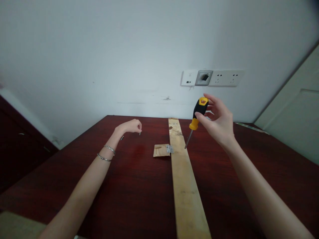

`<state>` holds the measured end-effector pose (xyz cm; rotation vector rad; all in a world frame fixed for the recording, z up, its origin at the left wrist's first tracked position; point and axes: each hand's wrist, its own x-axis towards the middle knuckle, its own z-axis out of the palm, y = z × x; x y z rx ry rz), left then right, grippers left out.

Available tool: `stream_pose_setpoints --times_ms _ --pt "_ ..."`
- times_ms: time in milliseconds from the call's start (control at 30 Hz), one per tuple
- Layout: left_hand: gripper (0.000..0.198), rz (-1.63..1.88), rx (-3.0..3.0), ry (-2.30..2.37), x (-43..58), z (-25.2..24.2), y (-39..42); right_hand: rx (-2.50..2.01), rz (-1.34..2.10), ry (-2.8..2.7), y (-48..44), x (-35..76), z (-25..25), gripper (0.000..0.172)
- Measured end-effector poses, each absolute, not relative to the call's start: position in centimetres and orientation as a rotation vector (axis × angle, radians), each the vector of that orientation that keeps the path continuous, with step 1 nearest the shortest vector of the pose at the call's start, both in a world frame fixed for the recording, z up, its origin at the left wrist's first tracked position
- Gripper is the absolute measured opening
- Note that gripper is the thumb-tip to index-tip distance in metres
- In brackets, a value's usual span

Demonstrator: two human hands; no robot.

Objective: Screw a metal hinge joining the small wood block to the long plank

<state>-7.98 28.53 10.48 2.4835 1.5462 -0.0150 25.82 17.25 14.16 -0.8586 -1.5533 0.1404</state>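
Observation:
My right hand grips a yellow and black screwdriver by its handle, with the shaft slanting down so its tip is close to the long wooden plank. Left of the plank, my left hand is closed in a pinch, and a small metal screw pokes out below the fingertips. Another small dark screw lies on the table near that wrist. A metal hinge spans the plank's left edge and a small wooden block. The fingers hide most of the pinched screw.
A dark red wooden table bears everything and meets a white wall at the back. Wall sockets and a black plug are above the far edge. A thin strip lies at the back right, near a pale door.

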Motion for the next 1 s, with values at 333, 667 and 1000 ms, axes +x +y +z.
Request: stream_pose_setpoints --times_ms 333,667,1000 --pt "0.015 -0.366 2.263 1.746 -11.1 7.2 30.3 -0.877 0.129 -1.556 17.4 25.8 13.9 0.057" --pt "0.02 -0.425 2.139 1.681 -10.7 5.9 30.6 -0.883 0.142 -1.556 17.4 25.7 14.0 0.059" --pt "0.03 -0.388 2.061 1.649 -11.6 5.7 30.7 -0.877 0.132 -1.554 17.3 25.8 14.1 0.057"
